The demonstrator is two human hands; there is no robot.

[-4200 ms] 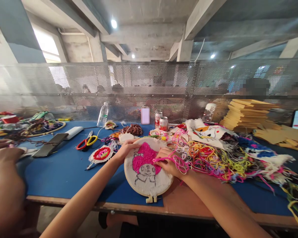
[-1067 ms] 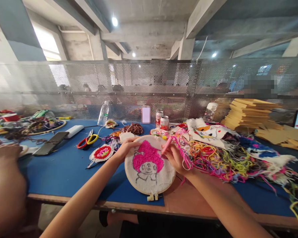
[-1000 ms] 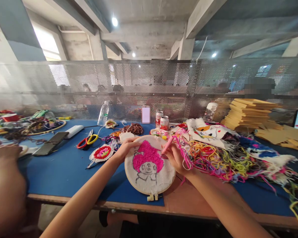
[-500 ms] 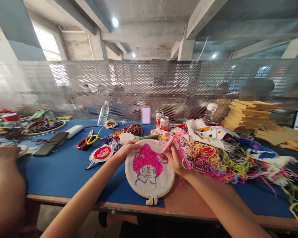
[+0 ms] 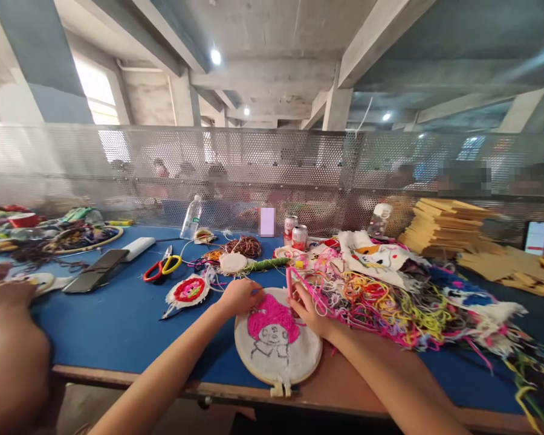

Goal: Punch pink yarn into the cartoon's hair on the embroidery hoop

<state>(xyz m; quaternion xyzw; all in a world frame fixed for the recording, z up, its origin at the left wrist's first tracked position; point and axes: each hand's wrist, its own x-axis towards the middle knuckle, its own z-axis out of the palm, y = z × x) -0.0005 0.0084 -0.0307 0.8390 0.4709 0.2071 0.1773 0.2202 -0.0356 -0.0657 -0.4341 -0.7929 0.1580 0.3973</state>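
A round wooden embroidery hoop [image 5: 278,345] lies near the front edge of the blue table [image 5: 113,326]. Its white cloth shows a pink tufted cap over a grey outlined face. My left hand [image 5: 240,297] grips the hoop's upper left rim with fingers curled over it. My right hand [image 5: 306,309] is closed on a pink punch needle [image 5: 290,284], held upright with its tip at the top right of the pink patch. Pink yarn runs from the needle to the right.
A tangle of coloured yarn [image 5: 390,302] and stitched cloth pieces spread to the right. Red and yellow scissors [image 5: 162,267], a dark phone [image 5: 96,270], a water bottle [image 5: 190,217], two cans [image 5: 295,232] and stacked yellow boards [image 5: 444,217] sit farther back. Another person's arm [image 5: 9,356] is at the left.
The hoop has been lowered from tilted to nearly flat on the table. My right hand brought the needle more upright at the pink patch's top edge. The view tilted slightly.
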